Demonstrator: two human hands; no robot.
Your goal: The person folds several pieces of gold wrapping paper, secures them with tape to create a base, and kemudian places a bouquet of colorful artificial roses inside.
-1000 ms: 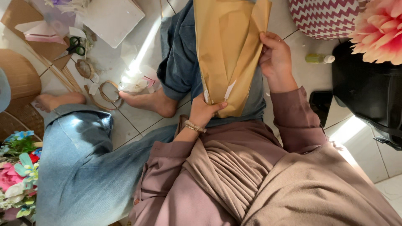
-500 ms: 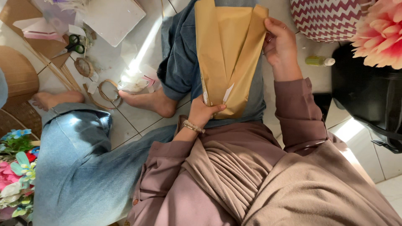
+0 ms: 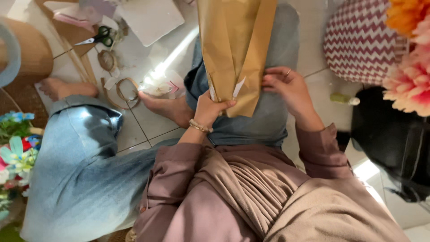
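While sitting on a tiled floor with legs in blue jeans, a person is holding a folded cone of brown kraft paper (image 3: 233, 49) upright over the lap. Taking that paper cone as the landmark, the left hand (image 3: 210, 110) is gripping its narrow lower end, fingers and thumb closing around the tip, a beaded bracelet (image 3: 199, 127) showing at the wrist just below. The right hand (image 3: 286, 87) is resting just right of the cone's lower edge, fingers loosely curled and reaching toward the paper; whether the fingertips are actually touching it cannot be told, and it is grasping nothing firmly. A ring is showing on one finger. Well to the left of the cone, black-handled scissors (image 3: 96, 38) are lying on the floor among paper scraps and coils of raffia (image 3: 127, 89). Farther right of the cone, a zigzag-patterned cushion (image 3: 363, 40) is sitting beside pink and orange paper flowers (image 3: 410, 76).
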